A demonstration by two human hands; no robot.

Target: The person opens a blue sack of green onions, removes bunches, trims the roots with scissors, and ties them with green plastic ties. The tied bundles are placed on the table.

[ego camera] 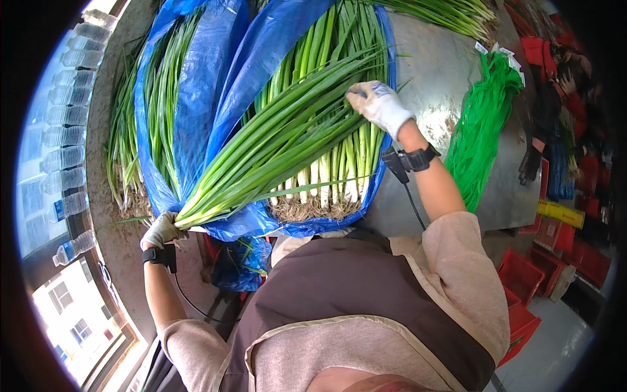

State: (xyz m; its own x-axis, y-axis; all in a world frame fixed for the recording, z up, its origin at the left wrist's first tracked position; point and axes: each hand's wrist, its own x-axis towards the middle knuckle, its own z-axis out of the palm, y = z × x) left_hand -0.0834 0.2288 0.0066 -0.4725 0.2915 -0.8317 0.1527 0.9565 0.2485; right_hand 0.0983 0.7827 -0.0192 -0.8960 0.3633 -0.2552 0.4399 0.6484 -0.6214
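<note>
My left hand [164, 230], in a white work glove, is closed around the root end of a bunch of green onions [264, 152]. The bunch lies slanted across a blue plastic sheet, its leaves fanning to the upper right. My gloved right hand [376, 104] is at the leafy end, fingers curled by the leaves; whether it grips any cannot be told. Beneath lies a larger pile of green onions [338, 171], white stems and roots towards me, inside the blue plastic sheet [245, 63]. More green onions [166, 112] show between folds of the sheet at left.
Green mesh bags [485, 122] lie on the metal table [416, 59] at right. Another onion bunch [450, 17] is at the top. Plastic bottles [63, 132] line the window at left. Red crates [521, 279] stand on the floor at right, near other people [553, 73].
</note>
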